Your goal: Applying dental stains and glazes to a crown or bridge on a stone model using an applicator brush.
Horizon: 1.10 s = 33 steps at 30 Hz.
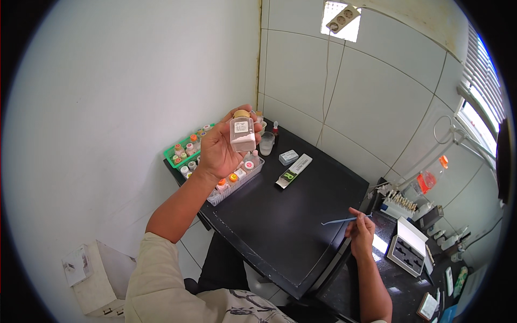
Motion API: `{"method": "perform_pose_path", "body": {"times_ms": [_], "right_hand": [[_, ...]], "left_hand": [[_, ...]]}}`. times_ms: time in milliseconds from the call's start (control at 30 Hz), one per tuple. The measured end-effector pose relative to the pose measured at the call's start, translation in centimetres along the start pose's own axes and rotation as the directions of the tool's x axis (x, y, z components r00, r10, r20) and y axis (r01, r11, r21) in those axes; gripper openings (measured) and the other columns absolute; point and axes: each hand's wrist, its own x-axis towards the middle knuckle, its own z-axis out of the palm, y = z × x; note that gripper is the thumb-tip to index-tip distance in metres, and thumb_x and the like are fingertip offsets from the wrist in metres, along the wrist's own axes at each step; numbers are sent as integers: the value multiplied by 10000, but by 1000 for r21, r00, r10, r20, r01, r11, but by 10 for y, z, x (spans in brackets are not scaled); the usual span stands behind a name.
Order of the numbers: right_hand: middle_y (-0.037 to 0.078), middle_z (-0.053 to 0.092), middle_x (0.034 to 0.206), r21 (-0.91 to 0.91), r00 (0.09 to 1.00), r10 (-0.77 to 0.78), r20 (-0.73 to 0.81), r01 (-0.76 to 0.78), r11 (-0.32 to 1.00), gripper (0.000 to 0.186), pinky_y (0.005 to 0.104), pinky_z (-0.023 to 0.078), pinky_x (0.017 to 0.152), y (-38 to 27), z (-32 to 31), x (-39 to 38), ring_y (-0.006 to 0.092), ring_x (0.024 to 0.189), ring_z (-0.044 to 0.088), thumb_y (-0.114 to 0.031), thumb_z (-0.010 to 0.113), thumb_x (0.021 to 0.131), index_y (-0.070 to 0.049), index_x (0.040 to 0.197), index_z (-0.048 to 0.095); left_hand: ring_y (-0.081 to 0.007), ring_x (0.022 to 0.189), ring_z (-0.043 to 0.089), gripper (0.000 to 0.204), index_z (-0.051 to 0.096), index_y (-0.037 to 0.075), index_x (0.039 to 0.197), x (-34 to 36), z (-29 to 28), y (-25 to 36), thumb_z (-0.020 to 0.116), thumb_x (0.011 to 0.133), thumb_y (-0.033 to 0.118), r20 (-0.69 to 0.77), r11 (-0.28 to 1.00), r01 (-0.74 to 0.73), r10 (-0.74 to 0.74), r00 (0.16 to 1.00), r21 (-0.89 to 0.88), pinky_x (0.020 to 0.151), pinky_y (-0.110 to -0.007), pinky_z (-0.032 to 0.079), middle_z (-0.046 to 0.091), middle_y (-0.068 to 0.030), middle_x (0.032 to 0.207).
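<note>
My left hand (214,154) is raised over the crates at the table's far left, its fingers wrapped round a small clear jar (243,141). The jar has a yellowish lid, a white label and pale pink powder at its bottom. In my right hand (361,237), above the right edge of the black table (280,226), is a slim blue dental hand instrument (340,220). Its thin bent tip points left, and a second hooked end shows past the fingers. Below my left hand, a light grey plastic basket (237,192) holds several jars with coloured lids.
A green basket (171,155) of small bottles stands beside the wall. Behind the jar are a plastic cup (267,144) and a red-topped dropper bottle (276,129). A narrow box (294,171) and small clear case (288,157) lie mid-table. At right, a counter carries an open white case (407,253).
</note>
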Motion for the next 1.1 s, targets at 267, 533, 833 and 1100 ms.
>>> {"method": "perform_pose_path", "body": {"times_ms": [267,533,833,1100], "right_hand": [[34,640,675,-30,999,37,16,-36,999,459,262,440,502,-4,4,-1,124,531,587,-403,560,1141,3,1287,717],[32,640,674,-35,999,30,20,-30,999,458,261,442,506,-3,2,0,122,536,590,-403,555,1143,0,1290,717],[37,651,713,-18,999,39,18,-38,999,442,256,454,538,-7,5,-6,117,566,598,-368,558,1147,12,1304,720],[22,646,784,0,1000,15,16,-15,1000,441,259,473,567,-9,15,0,111,595,610,-381,496,1168,-16,1267,723]], "left_hand": [[-279,1186,680,437,545,-37,1446,3,6,-5,514,1050,144,7,967,20,-22,1000,256,1037,-422,594,634,-160,1303],[-173,1239,614,353,644,-21,1363,-13,5,-9,550,1023,-6,275,381,-269,40,961,885,1127,-350,479,612,-96,1296],[-247,1267,621,385,631,-17,1354,-14,-2,-27,519,1011,119,261,392,-233,-17,965,890,1123,-400,488,631,-148,1270],[-182,882,681,431,630,-34,1233,-31,-54,-152,446,1014,289,-127,872,254,-221,967,419,816,-301,550,680,-129,993]]}}
